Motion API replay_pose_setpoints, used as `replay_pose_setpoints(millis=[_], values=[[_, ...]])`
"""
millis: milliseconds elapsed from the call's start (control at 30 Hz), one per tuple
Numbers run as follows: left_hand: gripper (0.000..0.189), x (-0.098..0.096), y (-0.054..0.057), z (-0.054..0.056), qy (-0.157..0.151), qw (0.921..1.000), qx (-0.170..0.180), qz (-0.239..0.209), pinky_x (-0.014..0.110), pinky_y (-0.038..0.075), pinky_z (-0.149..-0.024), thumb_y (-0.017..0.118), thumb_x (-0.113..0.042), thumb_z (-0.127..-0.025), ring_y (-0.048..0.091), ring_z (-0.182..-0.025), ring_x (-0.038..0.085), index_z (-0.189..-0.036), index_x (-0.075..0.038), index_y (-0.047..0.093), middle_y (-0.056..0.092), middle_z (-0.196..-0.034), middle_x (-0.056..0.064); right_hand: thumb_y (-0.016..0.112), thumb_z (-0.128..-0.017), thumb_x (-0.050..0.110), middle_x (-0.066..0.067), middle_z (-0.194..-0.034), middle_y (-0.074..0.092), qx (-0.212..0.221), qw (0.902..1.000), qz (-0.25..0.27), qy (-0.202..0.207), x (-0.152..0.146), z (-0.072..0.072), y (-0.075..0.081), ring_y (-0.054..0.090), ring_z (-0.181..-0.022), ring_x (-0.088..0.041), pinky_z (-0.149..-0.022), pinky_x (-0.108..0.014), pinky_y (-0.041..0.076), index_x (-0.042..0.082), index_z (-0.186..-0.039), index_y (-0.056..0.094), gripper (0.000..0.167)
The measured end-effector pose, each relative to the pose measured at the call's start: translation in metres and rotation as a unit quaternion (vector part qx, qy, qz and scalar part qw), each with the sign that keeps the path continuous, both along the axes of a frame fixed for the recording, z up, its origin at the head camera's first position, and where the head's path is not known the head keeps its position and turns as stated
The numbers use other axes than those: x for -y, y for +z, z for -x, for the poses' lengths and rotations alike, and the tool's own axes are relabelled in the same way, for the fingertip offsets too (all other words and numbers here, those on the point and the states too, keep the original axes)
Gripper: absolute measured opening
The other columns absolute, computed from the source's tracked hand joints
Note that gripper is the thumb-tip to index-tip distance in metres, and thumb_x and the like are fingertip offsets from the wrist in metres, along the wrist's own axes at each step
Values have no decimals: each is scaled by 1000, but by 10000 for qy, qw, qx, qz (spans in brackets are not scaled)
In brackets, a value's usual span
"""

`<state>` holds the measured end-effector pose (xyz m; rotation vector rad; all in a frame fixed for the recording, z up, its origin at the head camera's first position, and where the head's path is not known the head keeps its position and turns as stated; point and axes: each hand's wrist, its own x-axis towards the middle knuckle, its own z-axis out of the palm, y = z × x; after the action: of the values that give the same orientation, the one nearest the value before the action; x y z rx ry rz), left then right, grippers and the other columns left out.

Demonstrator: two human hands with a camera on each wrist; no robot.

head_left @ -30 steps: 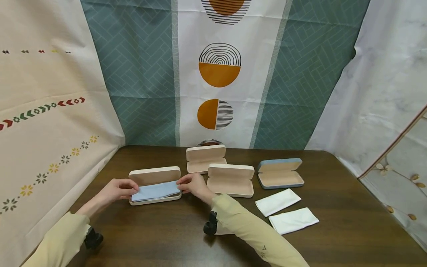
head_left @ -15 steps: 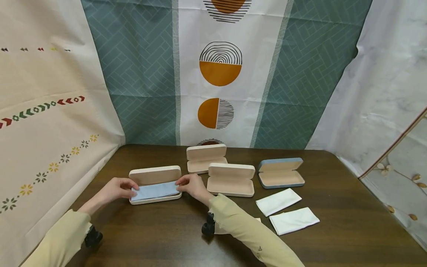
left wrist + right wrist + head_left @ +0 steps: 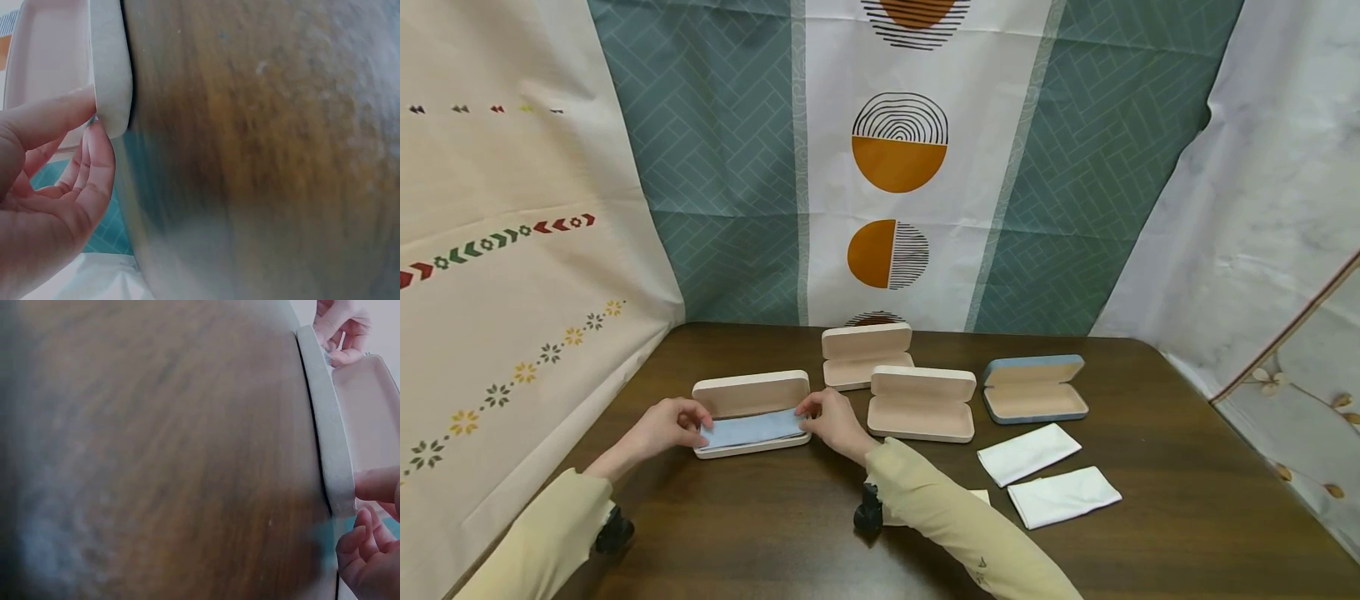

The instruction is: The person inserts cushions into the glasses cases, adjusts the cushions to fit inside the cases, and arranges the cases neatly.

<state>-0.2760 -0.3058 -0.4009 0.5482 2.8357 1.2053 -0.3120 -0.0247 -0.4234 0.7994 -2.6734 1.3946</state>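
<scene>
A folded light-blue cloth (image 3: 752, 429) lies lengthwise in the lower half of a white glasses case (image 3: 751, 392), whose lid stands up. At the cloth's left end, my left hand (image 3: 668, 425) pinches it between thumb and fingers. The right hand (image 3: 835, 423) holds the opposite end in the same way, close to the case's right corner. In the left wrist view, the left thumb (image 3: 62, 111) and fingertips meet at the corner of the case. The right wrist view has the right hand (image 3: 375, 544) at the other corner; the cloth itself is mostly hidden there.
Two more white glasses cases (image 3: 921, 417) (image 3: 867, 358) stand open right of the hands, beside a blue one (image 3: 1034, 400). Two folded white cloths (image 3: 1028, 453) (image 3: 1064, 497) lie in front. Under the right sleeve, a pale corner (image 3: 981, 496) peeks out. Curtains hang behind the brown table (image 3: 737, 525).
Between both hands, the blue cloth has gone slightly lower into the case. The right forearm has shifted a little left, baring a pale corner beneath the sleeve.
</scene>
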Motion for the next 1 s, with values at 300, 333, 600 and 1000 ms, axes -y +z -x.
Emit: replay_pose_setpoints(millis=[300, 333, 600, 1000], values=[[22, 5, 2, 0, -57, 9997, 175, -183, 26, 45, -54, 77, -8, -70, 51, -62, 13, -81, 0, 60, 57, -74, 6, 72, -76, 5, 1, -79, 52, 273, 9991, 292, -138, -5, 2, 0, 46, -71, -10, -61, -21, 40, 5, -85, 66, 11], [22, 6, 3, 0, -39, 9993, 270, -266, 27, 46, -55, 77, -8, -71, 53, -63, 14, -83, 1, 60, 58, -75, 7, 71, -77, 5, 0, -80, 53, 364, 9984, 398, -167, -5, 2, 0, 47, -70, -10, -61, -21, 41, 4, -87, 64, 13], [50, 12, 10, -3, 645, 9796, 1479, -1201, 40, 50, -65, 66, -23, -84, 59, -84, 28, -113, 9, 41, 55, -101, 18, 68, -81, 31, -7, -92, 54, 1267, 9828, 1279, -399, -5, 0, 12, 55, -73, -15, -62, -28, 48, 3, -115, 45, 49], [79, 5, 13, -8, 805, 9441, 2574, -1897, 44, 47, -75, 39, -46, -95, 52, -102, 34, -132, 17, 10, 36, -123, 35, 52, -88, 46, -11, -130, 43, 1519, 9800, 1226, -387, 5, -4, 17, 47, -110, -24, -73, -34, 48, 9, -136, 38, 63]])
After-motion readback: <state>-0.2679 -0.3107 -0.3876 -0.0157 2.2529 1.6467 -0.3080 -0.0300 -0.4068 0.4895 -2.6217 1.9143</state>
